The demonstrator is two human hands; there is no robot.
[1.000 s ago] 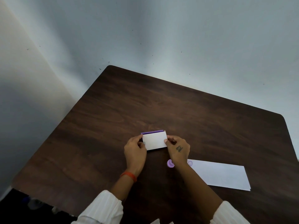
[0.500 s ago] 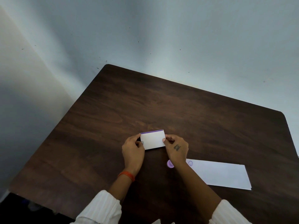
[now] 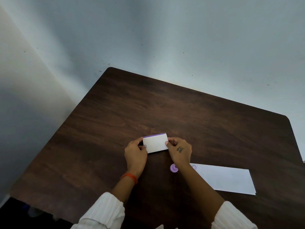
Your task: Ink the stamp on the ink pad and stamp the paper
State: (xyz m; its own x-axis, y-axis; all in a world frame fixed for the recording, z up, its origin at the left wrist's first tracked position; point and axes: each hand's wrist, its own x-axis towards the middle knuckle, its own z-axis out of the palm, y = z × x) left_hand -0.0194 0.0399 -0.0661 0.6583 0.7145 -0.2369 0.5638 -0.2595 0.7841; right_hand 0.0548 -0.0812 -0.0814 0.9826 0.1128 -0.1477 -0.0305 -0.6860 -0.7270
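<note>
A small white ink pad case with a purple strip along its far edge lies on the dark wooden table. My left hand pinches its left end and my right hand pinches its right end. Whether the case is lidded or open I cannot tell. A small round purple stamp stands on the table just below my right wrist. To the right lies a white sheet of paper with a faint purple ring mark at its near-left corner.
The table stands against a pale wall, in a corner, with rounded far corners. The table's left edge drops to a dark floor at lower left. White sleeves cover both forearms; an orange band sits on the left wrist.
Both hands stay on the ends of the ink pad case, with hardly any shift. The stamp and paper have not moved.
</note>
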